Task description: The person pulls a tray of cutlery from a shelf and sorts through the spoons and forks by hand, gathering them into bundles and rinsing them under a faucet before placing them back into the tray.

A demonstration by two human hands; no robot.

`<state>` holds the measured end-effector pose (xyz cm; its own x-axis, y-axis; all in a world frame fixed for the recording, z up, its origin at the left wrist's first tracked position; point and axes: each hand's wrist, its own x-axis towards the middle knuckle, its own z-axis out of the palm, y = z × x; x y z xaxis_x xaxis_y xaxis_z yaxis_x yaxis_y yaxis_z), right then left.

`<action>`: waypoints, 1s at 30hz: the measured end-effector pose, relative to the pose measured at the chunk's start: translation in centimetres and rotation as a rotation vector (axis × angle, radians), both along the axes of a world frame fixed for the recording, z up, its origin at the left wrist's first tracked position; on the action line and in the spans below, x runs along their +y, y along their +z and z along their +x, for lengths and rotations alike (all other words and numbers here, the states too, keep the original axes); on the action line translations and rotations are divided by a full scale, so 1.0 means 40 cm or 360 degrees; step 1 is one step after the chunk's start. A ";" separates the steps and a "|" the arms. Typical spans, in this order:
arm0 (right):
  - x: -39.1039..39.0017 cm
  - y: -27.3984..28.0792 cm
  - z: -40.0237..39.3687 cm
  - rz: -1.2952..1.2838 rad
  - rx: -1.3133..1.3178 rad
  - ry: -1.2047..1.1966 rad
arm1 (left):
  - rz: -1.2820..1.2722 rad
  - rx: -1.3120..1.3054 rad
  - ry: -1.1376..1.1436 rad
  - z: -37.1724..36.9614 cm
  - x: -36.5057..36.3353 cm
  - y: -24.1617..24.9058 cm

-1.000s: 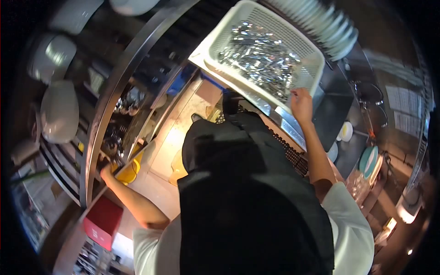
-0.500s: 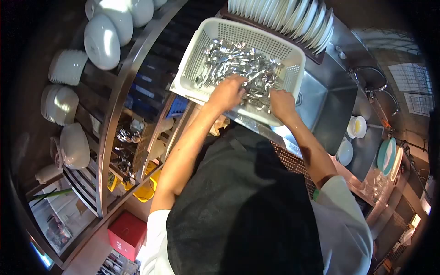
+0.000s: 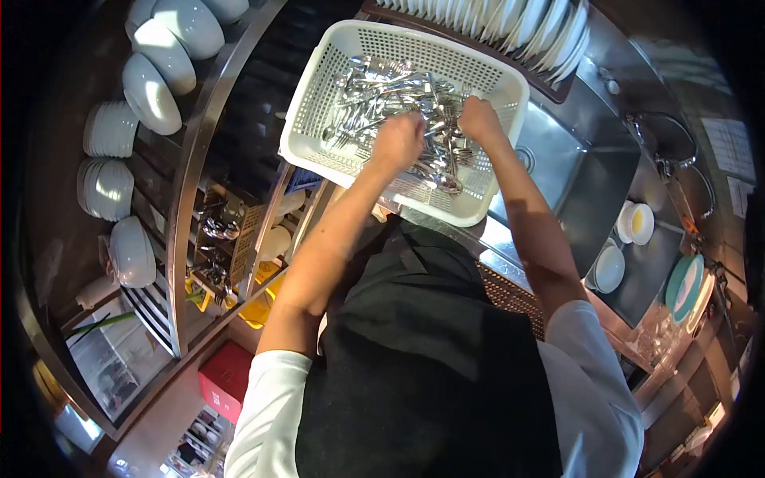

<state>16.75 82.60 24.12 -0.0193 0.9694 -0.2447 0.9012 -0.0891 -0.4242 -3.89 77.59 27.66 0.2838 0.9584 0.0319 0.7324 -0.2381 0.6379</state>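
Observation:
A white perforated plastic basket [image 3: 307, 131] holds a jumbled pile of metal forks and spoons [image 3: 382, 92]. Over the middle of the pile is my left hand [image 3: 398, 142], its fingers curled closed. What it grips, if anything, is hidden under the fingers. My right hand [image 3: 480, 121] is closed at the right side of the pile, inside the basket wall. Pieces of cutlery show at its fingers, with fork tines just above them.
White plates [image 3: 510, 24] stand in a brown rack behind the basket. To the right are a steel sink [image 3: 550, 151], a faucet [image 3: 665, 163] and white bowls [image 3: 610, 267]. Shelves on the left carry stacked white bowls [image 3: 107, 187]. A red box [image 3: 227, 378] sits below.
The view has shifted, and the basket appears slightly further left and up. My right hand has moved up deeper into the basket. My left hand stays over the middle of the pile.

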 end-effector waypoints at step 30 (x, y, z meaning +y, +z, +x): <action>-0.253 0.192 -0.058 -0.0394 -0.0528 0.1061 | -0.0383 0.0190 -0.0004 -0.041 -0.028 0.075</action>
